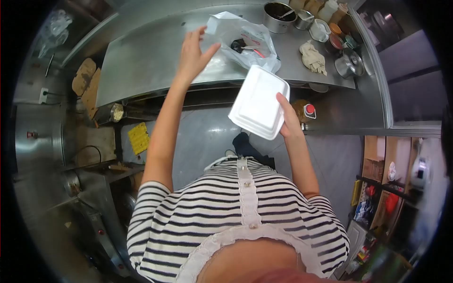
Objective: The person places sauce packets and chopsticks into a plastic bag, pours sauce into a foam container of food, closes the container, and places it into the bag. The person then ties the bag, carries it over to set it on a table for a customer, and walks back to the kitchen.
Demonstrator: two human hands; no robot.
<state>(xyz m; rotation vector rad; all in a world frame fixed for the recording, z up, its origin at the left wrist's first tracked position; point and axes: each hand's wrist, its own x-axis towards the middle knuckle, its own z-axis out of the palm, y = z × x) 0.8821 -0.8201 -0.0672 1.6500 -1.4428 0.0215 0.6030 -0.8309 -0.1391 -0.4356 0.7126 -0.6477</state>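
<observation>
My right hand [291,118] grips a closed white takeout container [261,101] by its right side, holding it tilted in front of the steel counter's edge. Above the counter my left hand [192,54] is open, thumb and fingers apart, just left of a white plastic bag [226,26]. The bag lies with its mouth spread toward me. Inside it are a small black bundle [238,45] and something red and thin [258,53], whose kind I cannot make out.
On the steel counter [141,56] stand a pot of dark sauce [278,21], a crumpled cloth [313,57], a metal pot [349,63] and several bottles and tubs at the back right. Below the counter is a jug with a red cap [309,109]. A yellow tray [138,138] lies lower left.
</observation>
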